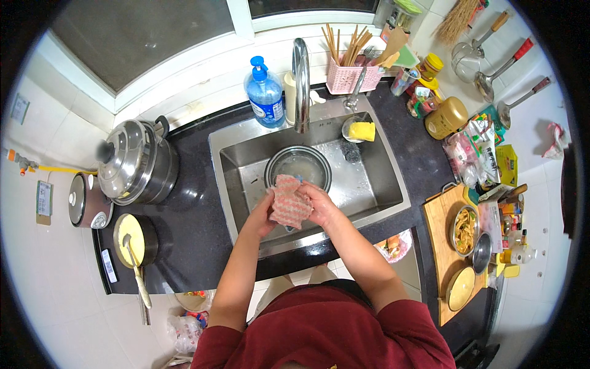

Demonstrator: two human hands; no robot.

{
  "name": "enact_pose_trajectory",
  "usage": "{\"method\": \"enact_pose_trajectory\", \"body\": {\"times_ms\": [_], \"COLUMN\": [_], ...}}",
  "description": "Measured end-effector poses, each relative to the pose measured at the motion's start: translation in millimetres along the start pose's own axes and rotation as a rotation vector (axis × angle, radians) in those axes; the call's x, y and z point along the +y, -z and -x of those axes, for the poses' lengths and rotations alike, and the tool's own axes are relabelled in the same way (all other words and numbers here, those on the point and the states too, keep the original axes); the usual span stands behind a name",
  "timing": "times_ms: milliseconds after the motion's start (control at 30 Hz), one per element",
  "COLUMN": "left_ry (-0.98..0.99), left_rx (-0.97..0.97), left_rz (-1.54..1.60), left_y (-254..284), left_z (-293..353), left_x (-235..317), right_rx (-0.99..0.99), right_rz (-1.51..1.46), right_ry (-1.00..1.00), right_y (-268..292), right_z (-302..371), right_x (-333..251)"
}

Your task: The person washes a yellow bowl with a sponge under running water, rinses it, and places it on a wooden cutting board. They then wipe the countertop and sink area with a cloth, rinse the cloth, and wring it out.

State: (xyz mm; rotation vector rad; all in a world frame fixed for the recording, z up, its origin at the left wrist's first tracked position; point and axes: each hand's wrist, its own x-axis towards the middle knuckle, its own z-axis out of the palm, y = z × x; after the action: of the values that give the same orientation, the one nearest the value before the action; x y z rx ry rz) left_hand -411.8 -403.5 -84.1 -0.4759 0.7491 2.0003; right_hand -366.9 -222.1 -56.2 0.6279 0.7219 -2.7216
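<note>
Over the near side of the steel sink (385, 184), my left hand (263, 214) and my right hand (319, 204) hold a pink-and-white striped dishcloth (291, 203) between them. The fingers of both hands are closed on its sides and partly hidden by it. Small bluish edges peek out at the cloth's top and bottom; what they belong to cannot be made out. Just beyond the cloth, a round metal pot or basin (298, 161) with water in it sits on the sink floor. A curved chrome faucet (301, 86) rises behind it.
A yellow sponge (361, 131) rests in the sink's far right corner. Behind the sink stand a blue pump bottle (265, 95) and a pink chopstick basket (353, 79). A steamer pot (136, 161) and a small pan (136, 237) are left; a cutting board (437, 230) with bowls is right.
</note>
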Motion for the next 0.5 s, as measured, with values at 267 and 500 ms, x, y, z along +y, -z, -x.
{"method": "enact_pose_trajectory", "body": {"times_ms": [267, 500], "left_ry": [-0.471, -0.596], "left_rx": [0.143, 0.055], "left_rz": [-0.093, -0.73], "left_y": [4.3, -16.7], "left_z": [-0.4, 7.6], "left_x": [20.8, 17.4], "right_rx": [0.241, 0.268], "right_rz": [-0.003, 0.078], "right_ry": [0.163, 0.2], "right_y": [20.8, -9.2], "right_z": [-25.7, -37.7], "right_x": [26.6, 33.5]}}
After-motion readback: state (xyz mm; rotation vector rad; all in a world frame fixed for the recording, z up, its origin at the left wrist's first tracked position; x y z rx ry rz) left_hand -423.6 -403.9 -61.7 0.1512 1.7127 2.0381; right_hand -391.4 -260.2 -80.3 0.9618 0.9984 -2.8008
